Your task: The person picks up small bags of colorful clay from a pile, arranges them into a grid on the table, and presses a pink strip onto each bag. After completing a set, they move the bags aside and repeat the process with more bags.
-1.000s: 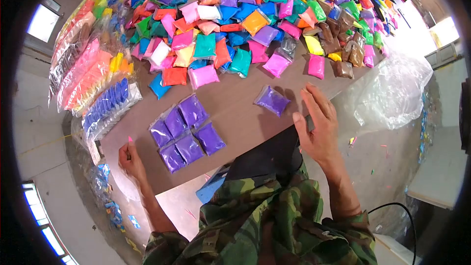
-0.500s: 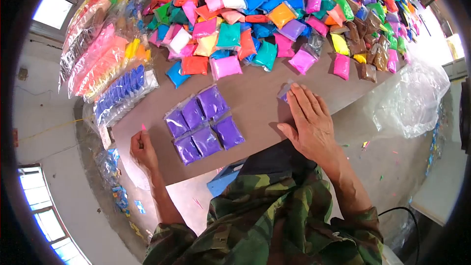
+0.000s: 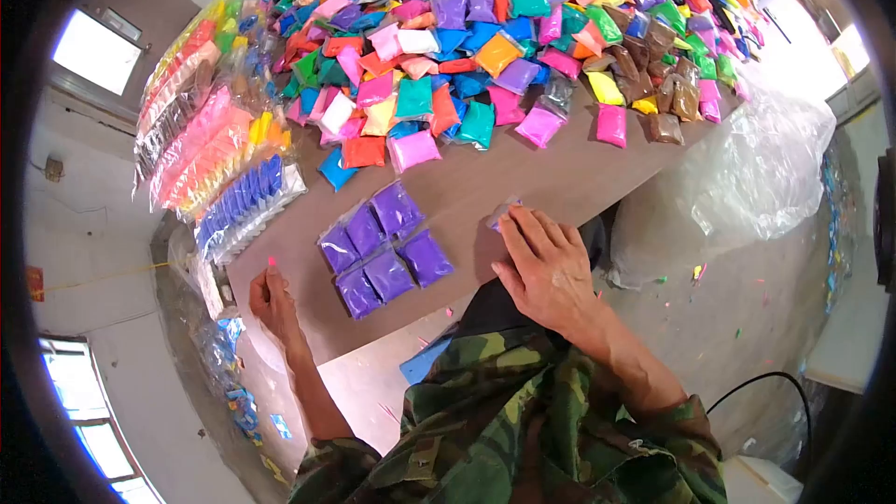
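Observation:
At the table's left edge, my left hand (image 3: 273, 304) is closed, with a small bright pink piece (image 3: 272, 262) showing at its fingertips; its kind is not clear. My right hand (image 3: 553, 268) lies palm down with fingers stretched out over a small purple packet (image 3: 504, 212). Most of that packet is hidden under the fingers, and the thumb is held apart. Between my hands lies a block of several clear-wrapped purple packets (image 3: 387, 267), set in two rows and touching one another. Neither hand touches this block.
A large heap of coloured packets (image 3: 415, 98) covers the far part of the brown table (image 3: 448, 189). Strips of packets in clear film (image 3: 245, 211) are stacked at the left edge. Clear plastic sheeting (image 3: 737, 191) bulges beside the table's right edge.
My right hand has slid toward me and to the left, with the purple packet under its fingers. The left hand stays by the table edge with the pink piece. The view has shifted slightly.

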Demonstrator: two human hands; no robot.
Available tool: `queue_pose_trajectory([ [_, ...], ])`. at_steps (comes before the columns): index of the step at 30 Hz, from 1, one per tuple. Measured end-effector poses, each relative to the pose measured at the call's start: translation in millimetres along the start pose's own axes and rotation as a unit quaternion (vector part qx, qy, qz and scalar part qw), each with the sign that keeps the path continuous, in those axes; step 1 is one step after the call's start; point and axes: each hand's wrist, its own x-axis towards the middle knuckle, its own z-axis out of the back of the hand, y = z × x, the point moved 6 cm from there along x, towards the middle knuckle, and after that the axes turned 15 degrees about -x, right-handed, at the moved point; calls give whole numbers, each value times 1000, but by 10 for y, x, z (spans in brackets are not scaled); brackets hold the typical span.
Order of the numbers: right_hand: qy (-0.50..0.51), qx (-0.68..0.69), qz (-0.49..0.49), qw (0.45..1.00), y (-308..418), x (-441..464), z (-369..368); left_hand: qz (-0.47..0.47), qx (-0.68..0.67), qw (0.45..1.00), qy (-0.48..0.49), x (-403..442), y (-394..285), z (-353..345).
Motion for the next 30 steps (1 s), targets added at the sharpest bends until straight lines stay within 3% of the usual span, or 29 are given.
queue_pose_trajectory([
  [2,-15,26,-17,999,-47,-29,50,-30,20,998,52,-72,-259,-210],
  [5,-36,45,-15,998,-77,-44,120,-221,61,965,126,-412,-658,-882],
  [8,-42,54,-13,998,-86,-93,132,-119,101,962,223,-938,-1245,-1565],
  [11,-34,47,-15,998,-105,-157,135,-45,56,949,307,-1111,-1147,-1907],
  [14,-35,42,-16,998,-125,-138,130,-69,102,917,379,-1453,-1191,-2298],
  [17,-40,52,-20,998,-133,-136,104,-155,111,897,398,-1639,-1125,-2607],
  [22,-59,64,-31,996,-161,-147,93,-165,141,872,439,-1759,-822,-2861],
  [25,-59,67,-39,995,-154,-144,77,-230,203,848,433,-1683,-757,-2929],
  [30,-58,69,-45,995,-154,-147,84,-202,207,841,458,-1562,-844,-3113],
])
